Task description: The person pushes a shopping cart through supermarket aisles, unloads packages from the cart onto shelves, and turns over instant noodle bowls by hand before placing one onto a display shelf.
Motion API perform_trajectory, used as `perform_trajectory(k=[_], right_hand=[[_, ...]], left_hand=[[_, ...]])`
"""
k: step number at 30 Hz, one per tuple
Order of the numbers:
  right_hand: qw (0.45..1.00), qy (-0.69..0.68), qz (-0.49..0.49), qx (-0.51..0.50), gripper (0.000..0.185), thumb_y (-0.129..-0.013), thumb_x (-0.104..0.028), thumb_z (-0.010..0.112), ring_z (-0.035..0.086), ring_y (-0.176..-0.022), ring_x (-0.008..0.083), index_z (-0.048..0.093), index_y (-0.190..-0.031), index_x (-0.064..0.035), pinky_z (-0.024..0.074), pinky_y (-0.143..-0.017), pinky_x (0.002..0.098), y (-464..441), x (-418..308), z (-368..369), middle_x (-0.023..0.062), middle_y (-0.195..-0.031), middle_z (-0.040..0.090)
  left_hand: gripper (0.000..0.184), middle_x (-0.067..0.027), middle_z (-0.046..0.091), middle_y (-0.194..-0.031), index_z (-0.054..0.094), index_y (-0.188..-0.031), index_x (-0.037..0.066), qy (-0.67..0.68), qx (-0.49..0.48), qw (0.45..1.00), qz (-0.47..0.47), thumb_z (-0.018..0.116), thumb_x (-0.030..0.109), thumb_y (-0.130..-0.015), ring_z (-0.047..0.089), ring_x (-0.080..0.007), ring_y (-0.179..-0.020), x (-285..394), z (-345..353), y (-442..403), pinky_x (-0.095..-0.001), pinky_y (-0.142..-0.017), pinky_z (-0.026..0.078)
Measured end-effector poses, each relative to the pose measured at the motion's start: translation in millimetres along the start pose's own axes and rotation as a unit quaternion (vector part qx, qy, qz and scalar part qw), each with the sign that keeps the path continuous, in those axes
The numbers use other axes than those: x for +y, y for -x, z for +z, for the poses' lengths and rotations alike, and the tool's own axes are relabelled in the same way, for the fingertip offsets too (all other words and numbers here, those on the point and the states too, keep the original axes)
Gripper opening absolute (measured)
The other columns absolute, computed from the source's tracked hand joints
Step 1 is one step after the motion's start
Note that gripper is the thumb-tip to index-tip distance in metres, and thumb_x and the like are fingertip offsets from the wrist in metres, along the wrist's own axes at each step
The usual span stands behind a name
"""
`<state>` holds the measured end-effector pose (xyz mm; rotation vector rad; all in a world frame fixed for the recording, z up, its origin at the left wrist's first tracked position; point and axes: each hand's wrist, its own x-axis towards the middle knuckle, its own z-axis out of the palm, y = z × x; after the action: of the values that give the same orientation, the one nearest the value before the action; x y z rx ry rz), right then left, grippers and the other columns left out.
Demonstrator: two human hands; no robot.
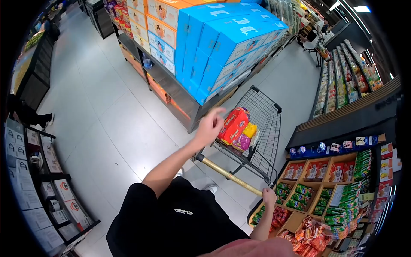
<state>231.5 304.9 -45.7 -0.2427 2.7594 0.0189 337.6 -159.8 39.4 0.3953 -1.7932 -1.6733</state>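
Stack of blue boxes ahead, snack bins to my right. Cart in front of me, handle at my end. Done, as far as shows: red pack, yellow pack and purple pack lie bunched inside the cart, handle end. What's left, can't tell. Left arm stretched forward; left hand raised by red pack, fingers loosely curled, nothing visible in them, contact unclear. Right hand low, wrapped round handle's right end.
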Motion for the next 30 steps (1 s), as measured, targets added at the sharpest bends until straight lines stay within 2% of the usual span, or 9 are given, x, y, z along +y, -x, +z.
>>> perform_trajectory(k=[2,4,7,12,16,19,23,25,30], right_hand=[[1.000,0.005,0.023,-0.011,0.043,-0.089,-0.039,0.043,0.066,-0.091,0.0366,0.072,-0.091,-0.0077,0.0496,-0.084,0.0454,2.6,1.3,9.1,0.0175,-0.090,0.070],[0.999,0.003,0.038,-0.013,0.040,-0.088,-0.037,0.045,0.066,-0.091,0.0362,0.072,-0.091,-0.0075,0.0499,-0.084,0.0447,13.1,-5.1,10.4,0.0172,-0.091,0.070],[0.999,-0.011,0.050,-0.006,0.037,-0.086,-0.035,0.047,0.066,-0.091,0.0365,0.072,-0.091,-0.0074,0.0501,-0.084,0.0447,25.5,-15.1,11.6,0.0174,-0.092,0.070],[0.998,-0.023,0.052,-0.004,0.038,-0.086,-0.035,0.047,0.066,-0.092,0.0416,0.074,-0.092,-0.0098,0.0507,-0.087,0.0483,40.9,-33.2,15.2,0.0213,-0.093,0.070],[0.997,-0.003,0.072,-0.007,0.038,-0.087,-0.035,0.047,0.067,-0.092,0.0369,0.073,-0.092,-0.0090,0.0507,-0.084,0.0457,49.7,-48.4,18.4,0.0170,-0.093,0.071],[0.997,-0.023,0.065,0.019,0.037,-0.087,-0.035,0.047,0.067,-0.088,0.0421,0.075,-0.089,-0.0096,0.0517,-0.083,0.0493,54.3,-50.3,20.4,0.0225,-0.088,0.069],[0.998,-0.018,0.063,0.020,0.037,-0.087,-0.035,0.047,0.067,-0.088,0.0417,0.075,-0.090,-0.0100,0.0520,-0.082,0.0490,52.1,-52.7,20.1,0.0219,-0.089,0.070],[0.998,-0.013,0.063,0.020,0.037,-0.087,-0.035,0.047,0.067,-0.088,0.0415,0.075,-0.090,-0.0104,0.0521,-0.082,0.0491,52.2,-51.5,20.2,0.0217,-0.089,0.070],[0.998,-0.011,0.061,0.028,0.036,-0.088,-0.034,0.047,0.067,-0.089,0.0407,0.075,-0.091,-0.0121,0.0521,-0.082,0.0491,49.6,-46.6,23.2,0.0208,-0.089,0.070]], left_hand=[[0.050,-0.0011,0.061,-0.073,0.041,-0.143,0.005,-0.036,0.020,0.999,0.027,0.053,0.005,-0.095,0.053,-0.0054,-0.062,48.6,-21.0,-45.9,-0.0236,-0.058,0.042],[0.071,-0.0025,0.062,-0.072,0.022,-0.155,0.008,-0.094,0.020,0.991,0.089,0.055,0.007,-0.092,0.055,-0.0096,-0.060,69.4,-35.3,-83.9,-0.0269,-0.057,0.044],[0.082,-0.0052,0.065,-0.073,0.011,-0.158,0.010,-0.190,0.029,0.976,0.104,0.057,0.009,-0.090,0.060,-0.0165,-0.059,83.5,-45.2,-117.3,-0.0318,-0.056,0.046],[0.086,-0.0071,0.066,-0.074,0.009,-0.158,0.011,-0.251,0.010,0.962,0.108,0.059,0.013,-0.089,0.064,-0.0243,-0.061,82.8,-51.3,-137.5,-0.0370,-0.057,0.049],[0.088,-0.0061,0.065,-0.071,0.010,-0.158,0.011,-0.345,-0.007,0.931,0.121,0.062,0.015,-0.088,0.065,-0.0271,-0.061,77.4,-52.7,-145.6,-0.0394,-0.058,0.051],[0.088,-0.0051,0.065,-0.071,0.012,-0.158,0.011,-0.379,0.000,0.916,0.131,0.063,0.015,-0.087,0.065,-0.0273,-0.062,67.1,-58.2,-138.3,-0.0401,-0.057,0.052],[0.087,-0.0050,0.066,-0.071,0.014,-0.158,0.011,-0.337,0.014,0.932,0.133,0.064,0.016,-0.086,0.066,-0.0274,-0.063,59.6,-63.5,-134.5,-0.0407,-0.057,0.052],[0.088,-0.0058,0.066,-0.071,0.014,-0.157,0.011,-0.335,0.013,0.925,0.178,0.064,0.018,-0.086,0.066,-0.0278,-0.062,71.7,-62.7,-141.9,-0.0415,-0.057,0.052],[0.091,-0.0087,0.065,-0.067,0.011,-0.157,0.006,-0.370,0.004,0.912,0.177,0.064,0.018,-0.084,0.065,-0.0302,-0.058,78.2,-55.2,-144.7,-0.0430,-0.054,0.051]])
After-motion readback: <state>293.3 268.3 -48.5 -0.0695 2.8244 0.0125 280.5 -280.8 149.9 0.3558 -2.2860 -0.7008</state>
